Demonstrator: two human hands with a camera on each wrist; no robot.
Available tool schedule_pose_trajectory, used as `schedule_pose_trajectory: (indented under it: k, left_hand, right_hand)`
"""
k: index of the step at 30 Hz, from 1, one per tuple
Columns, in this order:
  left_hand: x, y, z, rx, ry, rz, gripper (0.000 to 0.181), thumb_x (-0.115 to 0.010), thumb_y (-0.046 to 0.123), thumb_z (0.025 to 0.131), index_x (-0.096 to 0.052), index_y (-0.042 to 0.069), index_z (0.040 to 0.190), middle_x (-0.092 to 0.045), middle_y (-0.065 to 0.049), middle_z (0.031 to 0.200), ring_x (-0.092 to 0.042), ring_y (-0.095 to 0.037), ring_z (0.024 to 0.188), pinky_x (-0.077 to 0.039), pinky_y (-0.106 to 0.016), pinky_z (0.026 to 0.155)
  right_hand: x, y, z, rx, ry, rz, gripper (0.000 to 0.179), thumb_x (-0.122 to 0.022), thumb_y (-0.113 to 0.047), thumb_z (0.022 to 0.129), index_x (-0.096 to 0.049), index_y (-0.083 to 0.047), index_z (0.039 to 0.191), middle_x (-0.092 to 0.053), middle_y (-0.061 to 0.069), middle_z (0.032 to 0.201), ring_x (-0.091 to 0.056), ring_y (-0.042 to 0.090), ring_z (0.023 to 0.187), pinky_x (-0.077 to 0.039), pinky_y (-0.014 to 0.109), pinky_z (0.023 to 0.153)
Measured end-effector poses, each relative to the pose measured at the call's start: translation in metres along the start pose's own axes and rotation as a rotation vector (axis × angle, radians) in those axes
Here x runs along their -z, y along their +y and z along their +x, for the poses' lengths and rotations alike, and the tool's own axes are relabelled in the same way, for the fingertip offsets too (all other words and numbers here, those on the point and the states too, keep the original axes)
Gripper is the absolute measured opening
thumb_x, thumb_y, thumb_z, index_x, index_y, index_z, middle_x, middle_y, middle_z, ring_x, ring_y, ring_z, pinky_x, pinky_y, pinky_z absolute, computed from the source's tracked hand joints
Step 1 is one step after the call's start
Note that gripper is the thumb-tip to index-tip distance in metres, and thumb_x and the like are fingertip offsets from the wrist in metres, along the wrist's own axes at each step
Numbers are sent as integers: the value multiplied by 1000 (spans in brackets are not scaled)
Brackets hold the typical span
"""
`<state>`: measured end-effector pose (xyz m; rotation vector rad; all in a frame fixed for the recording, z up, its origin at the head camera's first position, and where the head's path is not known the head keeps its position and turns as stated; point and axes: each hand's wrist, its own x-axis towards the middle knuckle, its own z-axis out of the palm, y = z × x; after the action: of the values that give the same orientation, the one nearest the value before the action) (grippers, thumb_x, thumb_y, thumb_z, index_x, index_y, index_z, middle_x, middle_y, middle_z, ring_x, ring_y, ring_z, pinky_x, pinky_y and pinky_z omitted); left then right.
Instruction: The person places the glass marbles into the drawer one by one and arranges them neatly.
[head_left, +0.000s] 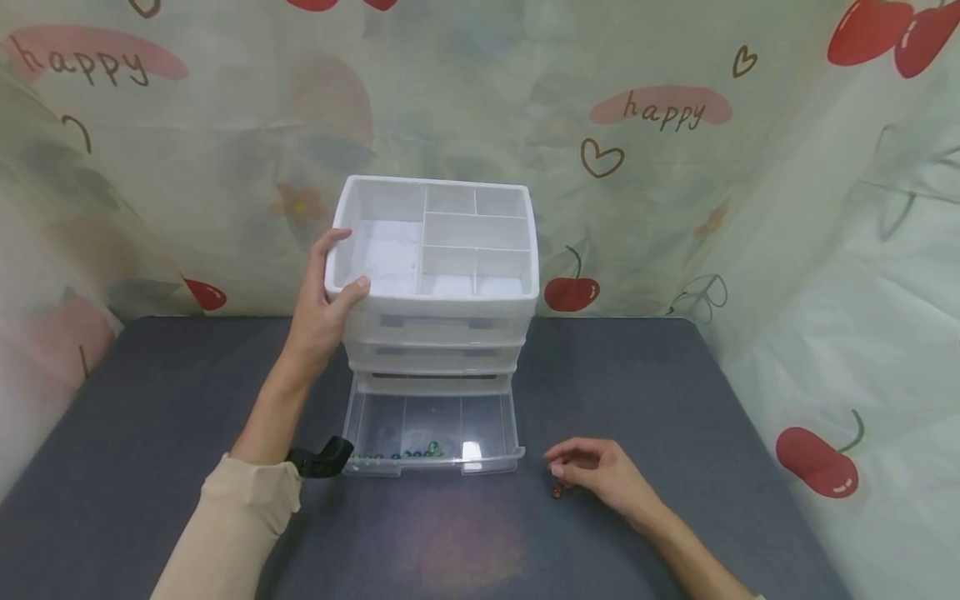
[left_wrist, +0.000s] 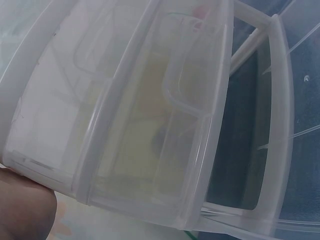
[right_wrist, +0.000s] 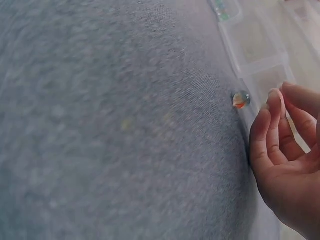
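A white storage box with drawers (head_left: 435, 312) stands toward the back of the table, its top divided into compartments. My left hand (head_left: 322, 287) grips its left top corner, thumb over the front rim. In the left wrist view, part of that hand shows beside the drawer fronts (left_wrist: 145, 115). The clear bottom drawer (head_left: 435, 417) is pulled out, with several green and blue marbles (head_left: 433, 450) along its front. Right of it, my right hand (head_left: 600, 475) hovers with loosely bent fingers beside an orange-and-clear marble (right_wrist: 241, 99). That marble lies on the table, apart from the fingertips.
The table has a dark grey cloth top (head_left: 637, 400). Behind it hangs a curtain (head_left: 660, 200) printed with cherries and words, which also covers the right side. A black strap end (head_left: 322, 458) sticks out from my left wrist near the drawer's left front corner.
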<state>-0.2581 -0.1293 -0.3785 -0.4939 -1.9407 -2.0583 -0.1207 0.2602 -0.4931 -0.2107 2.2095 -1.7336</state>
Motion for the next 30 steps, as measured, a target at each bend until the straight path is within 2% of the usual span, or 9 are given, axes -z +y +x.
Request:
schedule_pose_trajectory:
  k: [7,13,17,23,30]
  left_hand:
    - [-1,-1,1,-2,-4,-2,57,-57,3,96,-37,17,147,-34,-17,142,-42,-23,112,-38,-32,87]
    - [-2,-1,2,1,-3,-6,57,-57,2,96,-37,17,147,-34,-17,142,-41,-23,112,-37,-32,88]
    - [-3,-1,1,7,7,-11,57,-57,1,96,-37,17,147,-34,-16,140,-41,-23,112,-37,-32,88]
    - [-2,1,0,19,19,-13,58,-57,2,95,-37,19,147,-34,-16,141,-40,-23,113,-36,-32,89]
    - [-1,1,0,5,17,-17,58,-56,1,95,-37,17,148,-34,-16,142,-40,-23,114,-36,-32,90]
  right_hand:
    - [4,7,-5,19,-37,5,29,-72,-9,90,-67,8,114,-69,25,104,-68,13,83,-55,30,72]
    - [5,8,-9,-4,-66,-10,32,-73,-10,90,-67,7,116,-70,24,103,-70,18,86,-55,30,76]
    - [3,9,-9,-2,-58,-75,29,-76,-11,87,-70,3,112,-71,18,100,-69,17,82,-55,28,73]
    - [-1,13,-7,113,-40,-196,25,-81,-11,82,-75,-5,106,-71,10,95,-66,12,74,-54,25,66]
    - [-2,12,-6,184,-31,-269,24,-83,-12,81,-77,-9,104,-70,6,95,-64,11,73,-53,25,62]
